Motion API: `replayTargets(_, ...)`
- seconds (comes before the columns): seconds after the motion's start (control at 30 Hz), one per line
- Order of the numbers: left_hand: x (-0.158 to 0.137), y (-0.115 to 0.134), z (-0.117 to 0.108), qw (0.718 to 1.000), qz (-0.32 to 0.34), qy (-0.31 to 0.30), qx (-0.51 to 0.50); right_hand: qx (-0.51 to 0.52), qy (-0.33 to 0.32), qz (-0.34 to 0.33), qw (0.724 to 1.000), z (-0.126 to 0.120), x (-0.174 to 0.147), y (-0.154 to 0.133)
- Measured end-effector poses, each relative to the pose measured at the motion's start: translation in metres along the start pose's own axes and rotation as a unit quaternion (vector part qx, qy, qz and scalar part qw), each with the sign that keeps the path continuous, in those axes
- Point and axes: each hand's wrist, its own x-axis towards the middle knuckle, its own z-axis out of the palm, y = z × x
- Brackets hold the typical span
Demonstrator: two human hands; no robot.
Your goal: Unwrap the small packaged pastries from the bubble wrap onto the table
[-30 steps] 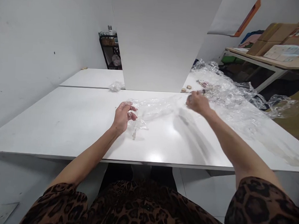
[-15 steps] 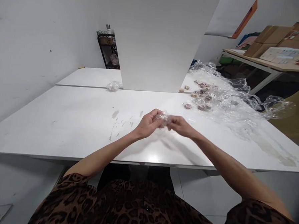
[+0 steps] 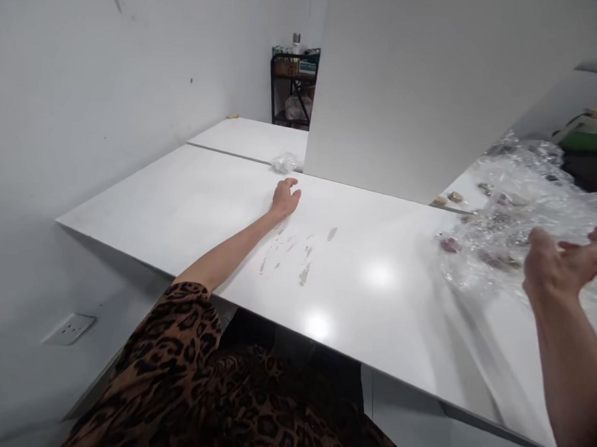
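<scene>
My left hand (image 3: 286, 197) reaches over the white table with thumb and fingers apart, holding nothing. Just beyond its fingertips lies a small crumpled clump of clear plastic (image 3: 284, 163), by the foot of the white upright panel. My right hand (image 3: 567, 261) is stretched out to the right, palm partly up and fingers spread, with nothing visible in it. It is over or in front of a large loose heap of clear plastic wrap (image 3: 526, 172); whether it touches the heap I cannot tell. Small reddish pieces (image 3: 450, 244) lie in and beside the heap.
The white table (image 3: 180, 197) carries worn grey marks in front of me. A tall white panel (image 3: 410, 89) stands at its back. Small tan pieces (image 3: 454, 197) lie near the panel's right edge. A black shelf (image 3: 296, 76) stands behind; a wall borders the left.
My hands have parted, letting go of the crumpled clear plastic they held together. The left has moved toward the small clump, the right toward the heap. My view has turned.
</scene>
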Motion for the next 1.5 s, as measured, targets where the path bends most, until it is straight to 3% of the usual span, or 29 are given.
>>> replayTargets(0.07,0.028,-0.010,-0.001,0.996,-0.002,0.019,0.087,0.018,-0.076,0.027,0.997,-0.016,-0.056,-0.014)
replayTargets(0.13,0.053,-0.018,0.002,0.986,0.018,0.018,0.162,0.046,-0.161,-0.016,0.986,-0.033,-0.112,-0.038)
replayTargets(0.23,0.087,-0.031,0.011,0.971,0.076,-0.018,0.226,0.041,-0.208,-0.081,0.974,-0.047,-0.169,-0.066)
replayTargets(0.33,0.111,-0.044,0.023,0.965,0.107,-0.048,0.235,0.015,-0.198,-0.137,0.970,-0.042,-0.180,-0.072)
replayTargets(0.43,0.119,-0.048,0.028,0.975,0.104,-0.030,0.192,0.006,-0.202,-0.170,0.965,-0.033,-0.173,-0.065)
replayTargets(0.5,0.111,-0.044,0.025,0.989,0.097,-0.001,0.115,0.008,-0.213,-0.165,0.963,-0.031,-0.169,-0.063)
replayTargets(0.6,0.077,-0.034,0.012,0.994,0.099,0.023,-0.043,0.023,-0.227,-0.137,0.964,-0.034,-0.174,-0.071)
replayTargets(0.67,0.041,-0.024,0.001,0.985,0.086,0.020,-0.151,0.044,-0.253,-0.105,0.961,-0.036,-0.181,-0.084)
replayTargets(0.73,0.002,-0.014,-0.008,0.965,0.031,-0.005,-0.261,0.087,-0.300,-0.059,0.948,-0.035,-0.190,-0.103)
replayTargets(0.8,-0.036,-0.003,-0.016,0.931,-0.048,-0.063,-0.356,0.168,-0.350,-0.003,0.922,-0.029,-0.199,-0.127)
replayTargets(0.87,-0.068,0.007,-0.020,0.886,-0.117,-0.127,-0.431,0.275,-0.392,0.077,0.875,-0.020,-0.208,-0.153)
replayTargets(0.93,-0.093,0.015,-0.022,0.842,-0.163,-0.175,-0.484,0.368,-0.439,0.188,0.798,-0.012,-0.216,-0.178)
replayTargets(1.0,-0.114,0.020,-0.022,0.810,-0.191,-0.203,-0.516,0.423,-0.491,0.289,0.704,-0.007,-0.224,-0.200)
replayTargets(1.03,-0.122,0.022,-0.021,0.800,-0.200,-0.212,-0.524,0.440,-0.505,0.321,0.670,-0.007,-0.227,-0.209)
replayTargets(1.07,-0.130,0.022,-0.021,0.792,-0.207,-0.218,-0.531,0.454,-0.504,0.337,0.653,-0.008,-0.230,-0.217)
replayTargets(1.1,-0.137,0.022,-0.021,0.784,-0.214,-0.224,-0.538,0.466,-0.489,0.337,0.656,-0.010,-0.232,-0.223)
replayTargets(1.2,-0.154,0.021,-0.021,0.751,-0.236,-0.255,-0.561,0.490,-0.400,0.268,0.727,-0.019,-0.236,-0.236)
replayTargets(1.27,-0.162,0.023,-0.020,0.735,-0.246,-0.290,-0.561,0.494,-0.367,0.208,0.760,-0.024,-0.235,-0.243)
replayTargets(1.4,-0.174,0.035,-0.015,0.738,-0.234,-0.327,-0.541,0.490,-0.370,0.147,0.776,-0.029,-0.233,-0.252)
replayTargets(1.5,-0.178,0.044,-0.011,0.735,-0.220,-0.289,-0.572,0.492,-0.356,0.150,0.781,-0.033,-0.233,-0.252)
